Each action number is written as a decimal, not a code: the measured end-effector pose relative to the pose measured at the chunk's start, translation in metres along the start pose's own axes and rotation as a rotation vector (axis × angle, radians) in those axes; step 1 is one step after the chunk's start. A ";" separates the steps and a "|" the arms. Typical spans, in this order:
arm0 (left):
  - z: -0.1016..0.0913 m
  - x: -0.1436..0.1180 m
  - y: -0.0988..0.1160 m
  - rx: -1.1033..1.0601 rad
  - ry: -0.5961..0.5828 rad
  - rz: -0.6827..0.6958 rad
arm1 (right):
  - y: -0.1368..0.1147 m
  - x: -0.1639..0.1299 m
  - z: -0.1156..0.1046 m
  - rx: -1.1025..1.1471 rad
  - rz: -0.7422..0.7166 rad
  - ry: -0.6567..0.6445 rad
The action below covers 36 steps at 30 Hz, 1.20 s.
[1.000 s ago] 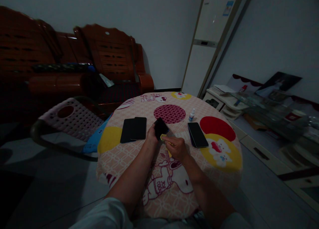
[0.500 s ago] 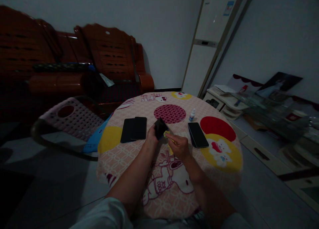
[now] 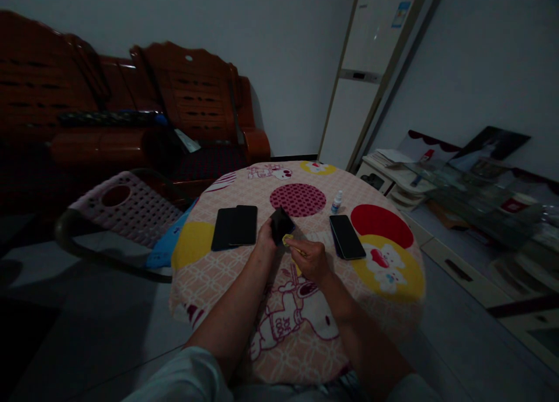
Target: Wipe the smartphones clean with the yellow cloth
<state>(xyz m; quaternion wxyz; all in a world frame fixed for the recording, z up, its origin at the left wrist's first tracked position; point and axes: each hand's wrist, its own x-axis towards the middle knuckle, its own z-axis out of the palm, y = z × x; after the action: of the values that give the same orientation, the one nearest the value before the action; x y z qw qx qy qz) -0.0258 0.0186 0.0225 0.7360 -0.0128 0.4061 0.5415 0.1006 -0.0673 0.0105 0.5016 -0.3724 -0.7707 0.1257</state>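
My left hand (image 3: 266,235) is closed round the left side of a dark smartphone (image 3: 282,222), held tilted above the table. In my right hand (image 3: 313,260) is a bunched yellow cloth (image 3: 287,239), pinched at the fingertips against the phone's lower right edge. Another black smartphone (image 3: 347,236) lies to the right of my right hand, on top of something dark that shows only at its edge. Beyond it stands a small white spray bottle (image 3: 336,203). Left of my left hand, two flat black tablet-like things (image 3: 234,226) lie overlapping.
A patterned cloth covers the round table (image 3: 301,355). A woven chair (image 3: 131,207) stands at its left, with wooden sofas (image 3: 187,93) behind. On the right is a low cabinet (image 3: 454,265) with a glass top; a tall white air conditioner (image 3: 353,110) stands at the back.
My right hand and the yellow cloth have shifted slightly left and down along the phone's lower edge. My left hand and the phone stay almost where they were.
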 end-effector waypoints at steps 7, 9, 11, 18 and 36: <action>-0.004 0.005 0.000 -0.008 -0.035 -0.004 | 0.000 -0.001 0.000 -0.022 0.056 0.001; -0.004 0.007 0.000 -0.023 -0.040 0.006 | 0.001 -0.001 0.000 -0.015 0.047 -0.018; -0.005 0.008 0.000 -0.029 -0.039 0.005 | 0.000 -0.001 0.000 -0.014 0.033 -0.023; -0.006 0.011 -0.001 -0.031 -0.022 -0.015 | -0.003 0.000 0.001 -0.003 -0.021 -0.024; -0.007 -0.007 0.001 0.270 -0.245 -0.179 | 0.010 0.009 -0.033 0.301 0.427 0.335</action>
<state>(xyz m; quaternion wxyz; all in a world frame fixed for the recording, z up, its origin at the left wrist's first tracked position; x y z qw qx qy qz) -0.0311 0.0100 0.0226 0.8202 0.1158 0.3796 0.4120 0.1322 -0.0596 0.0266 0.6335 -0.4629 -0.5544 0.2775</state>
